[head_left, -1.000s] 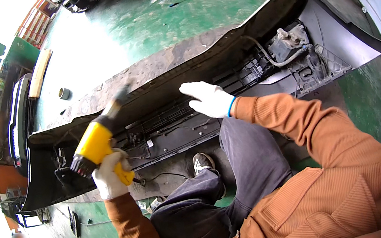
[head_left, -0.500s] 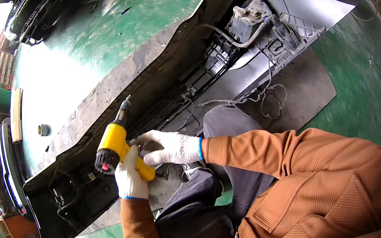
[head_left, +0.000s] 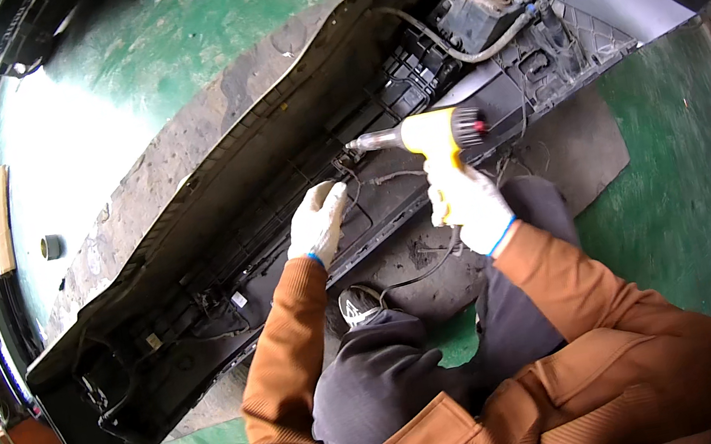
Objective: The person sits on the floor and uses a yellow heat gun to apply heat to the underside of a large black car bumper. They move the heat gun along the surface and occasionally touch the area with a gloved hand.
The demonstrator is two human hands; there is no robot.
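A large car bumper (head_left: 245, 179) lies with its inner side up, running from lower left to upper right before me. My right hand (head_left: 470, 203), in a white glove, is closed round the grip of a yellow power drill (head_left: 427, 130). The drill lies nearly level over the bumper, its metal nose pointing left, close to a wiring connector (head_left: 346, 164). My left hand (head_left: 318, 219), also gloved, is over the bumper's inner side just below and left of the nose. Its fingers are loosely bent, with nothing seen in them. Whether they touch the bumper I cannot tell.
A dirty grey box-shaped unit with a hose (head_left: 484, 7) sits in the bumper's right part. Wiring (head_left: 221, 315) runs along its left part. Under it lies a grey mat (head_left: 583, 146) on a green floor. A tape roll (head_left: 51, 246) stands beyond. My shoe (head_left: 358, 306) is beside the near edge.
The drill has passed into my right hand and swung from pointing up to pointing left, moving right. My left hand has let go of it and moved over the bumper.
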